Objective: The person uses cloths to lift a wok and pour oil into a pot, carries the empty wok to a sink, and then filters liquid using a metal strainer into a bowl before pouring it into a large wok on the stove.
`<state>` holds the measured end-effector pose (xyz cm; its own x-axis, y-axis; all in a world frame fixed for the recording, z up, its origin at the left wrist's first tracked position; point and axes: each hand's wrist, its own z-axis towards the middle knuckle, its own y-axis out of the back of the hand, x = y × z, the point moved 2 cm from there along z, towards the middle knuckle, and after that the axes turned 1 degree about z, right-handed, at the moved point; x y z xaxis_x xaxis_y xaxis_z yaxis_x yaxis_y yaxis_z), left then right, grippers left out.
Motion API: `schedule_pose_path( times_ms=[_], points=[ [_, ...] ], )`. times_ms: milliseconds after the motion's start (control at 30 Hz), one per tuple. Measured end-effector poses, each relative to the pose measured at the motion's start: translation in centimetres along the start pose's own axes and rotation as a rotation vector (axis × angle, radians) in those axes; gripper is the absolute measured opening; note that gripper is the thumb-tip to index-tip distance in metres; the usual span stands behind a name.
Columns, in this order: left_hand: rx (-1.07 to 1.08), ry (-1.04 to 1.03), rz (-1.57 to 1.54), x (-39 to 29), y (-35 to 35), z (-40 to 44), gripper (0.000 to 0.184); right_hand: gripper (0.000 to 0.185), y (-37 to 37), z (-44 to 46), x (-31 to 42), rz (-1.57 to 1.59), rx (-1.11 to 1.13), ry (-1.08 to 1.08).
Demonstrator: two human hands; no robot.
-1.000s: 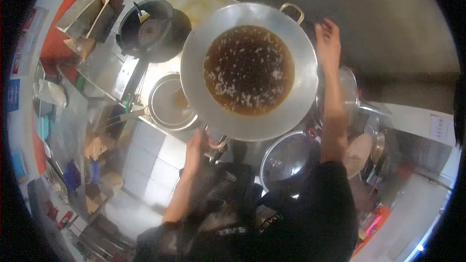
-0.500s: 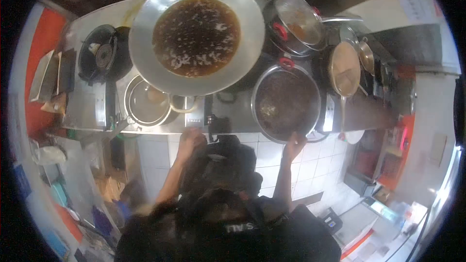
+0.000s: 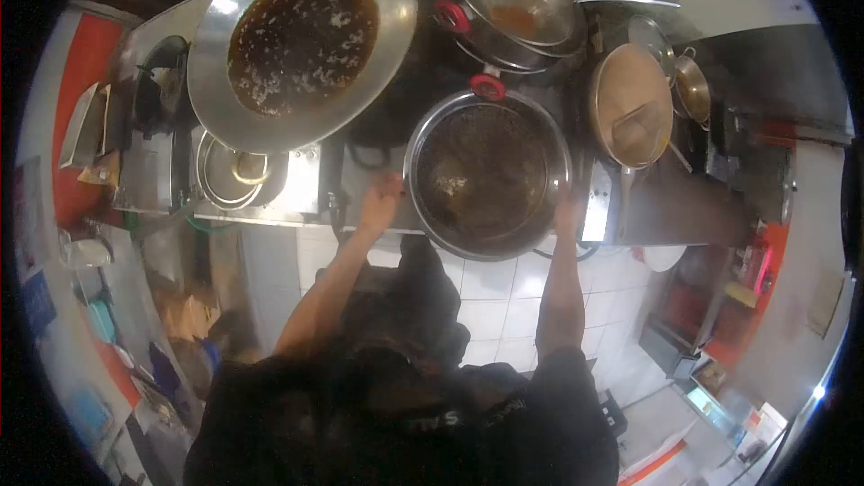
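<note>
A wide steel bowl with dark contents stands at the counter's front edge. My left hand is beside its left rim, with loosely bent fingers and nothing visible in them; whether they touch the rim is unclear. At the opposite side, my right hand is against the rim, closed around it, though its fingers are blurred. A large wok of dark, foamy liquid sits at the upper left. Its near handle hangs over a smaller steel pot.
Behind the bowl is a pot with red handles and a strainer above it. A long-handled pan stands to the right. At the far left is a black burner. White tiles show below the counter.
The view has shifted right, so the wok appears farther left. My left hand has moved from the counter's front edge to the bowl's left side. My right hand has moved from its front rim to its right side.
</note>
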<state>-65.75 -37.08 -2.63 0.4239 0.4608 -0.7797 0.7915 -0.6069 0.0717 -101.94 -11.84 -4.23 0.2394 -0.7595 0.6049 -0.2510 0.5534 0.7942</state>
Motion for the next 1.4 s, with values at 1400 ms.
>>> schedule_pose_path(
  times_ms=[1400],
  points=[
    [-0.226, -0.188, -0.060, -14.0, -1.4, -14.5, 0.025, 0.041, 18.6, -8.3, 10.9, 0.303, 0.077, 0.003]
  ],
)
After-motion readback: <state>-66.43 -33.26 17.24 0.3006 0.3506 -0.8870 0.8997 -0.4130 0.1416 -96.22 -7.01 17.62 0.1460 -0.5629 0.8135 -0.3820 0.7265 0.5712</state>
